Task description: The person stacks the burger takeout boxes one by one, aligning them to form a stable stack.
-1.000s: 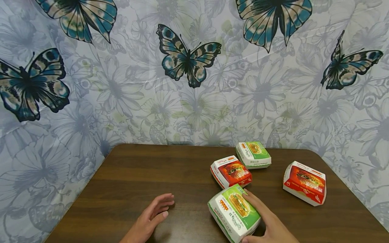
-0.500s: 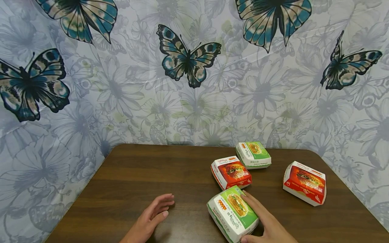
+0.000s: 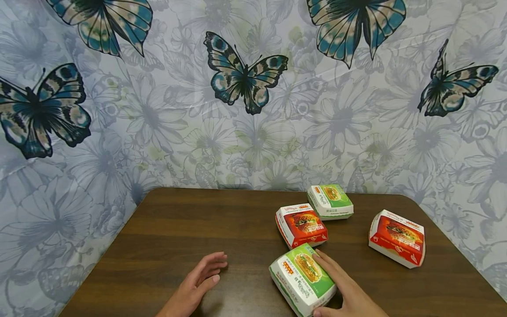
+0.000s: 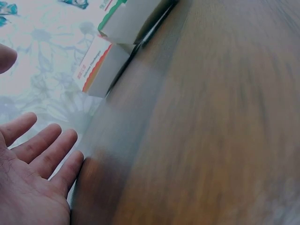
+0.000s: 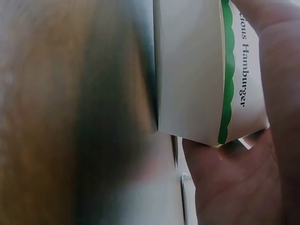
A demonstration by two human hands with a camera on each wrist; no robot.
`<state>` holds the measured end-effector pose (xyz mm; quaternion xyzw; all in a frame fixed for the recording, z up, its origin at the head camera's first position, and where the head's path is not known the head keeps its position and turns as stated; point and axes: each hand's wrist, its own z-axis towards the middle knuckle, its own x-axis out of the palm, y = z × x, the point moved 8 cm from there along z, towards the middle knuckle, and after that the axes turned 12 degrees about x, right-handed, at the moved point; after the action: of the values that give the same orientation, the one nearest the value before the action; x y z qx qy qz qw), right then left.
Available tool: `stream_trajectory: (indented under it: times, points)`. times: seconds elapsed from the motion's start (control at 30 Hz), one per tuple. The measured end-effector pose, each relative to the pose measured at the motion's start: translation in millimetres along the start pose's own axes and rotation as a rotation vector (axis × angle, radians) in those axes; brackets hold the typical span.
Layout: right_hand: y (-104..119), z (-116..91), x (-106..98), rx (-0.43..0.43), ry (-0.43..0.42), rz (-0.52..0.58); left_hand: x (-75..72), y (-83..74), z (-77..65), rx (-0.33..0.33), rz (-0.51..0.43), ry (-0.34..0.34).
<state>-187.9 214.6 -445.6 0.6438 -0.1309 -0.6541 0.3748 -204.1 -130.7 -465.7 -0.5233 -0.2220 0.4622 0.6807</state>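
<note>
Person, both hands bare. Left hand [image 3: 196, 284], scene left: slim fingers [image 4: 56, 143], rounded tips, lines across joints, finely creased palm [image 4: 26, 192], short thumbnail [image 3: 215, 278]. Right hand [image 3: 348, 288], scene right: long slim digits [image 3: 336, 269], creased inner palm [image 5: 239, 187]. Skin uncovered on both, to near edge of head view.

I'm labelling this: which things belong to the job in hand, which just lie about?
In hand:
right hand
near green-white cardboard box it holds

Apparently lying about:
middle red-white cardboard box
far green-white cardboard box
rightmost red-white cardboard box
</note>
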Motion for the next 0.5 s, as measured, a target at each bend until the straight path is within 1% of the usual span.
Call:
stream_trajectory:
  times: [0.03, 0.1, 0.17, 0.27, 0.43, 0.5]
  points:
    - [0.7, -0.2, 0.1, -0.017, -0.005, 0.001, -0.2, 0.2, 0.1, 0.004, 0.008, -0.002]
    - [1.7, -0.4, 0.2, -0.044, -0.015, -0.004, -0.6, 1.9, -0.5, -0.022, 0.004, -0.008]
    - [1.9, -0.3, 0.4, -0.052, -0.020, -0.011, -0.9, 2.6, -0.6, -0.035, 0.007, -0.015]
    - [0.7, 0.0, 0.6, -0.020, -0.016, -0.017, -1.0, 2.5, -0.6, -0.037, 0.004, -0.018]
    - [0.3, 0.0, 0.6, 0.020, -0.004, -0.021, -0.7, 0.3, -0.5, -0.014, 0.005, -0.005]
    - [0.7, -0.3, 0.1, 0.024, -0.008, -0.021, -0.6, 1.6, -0.7, -0.036, -0.008, -0.005]
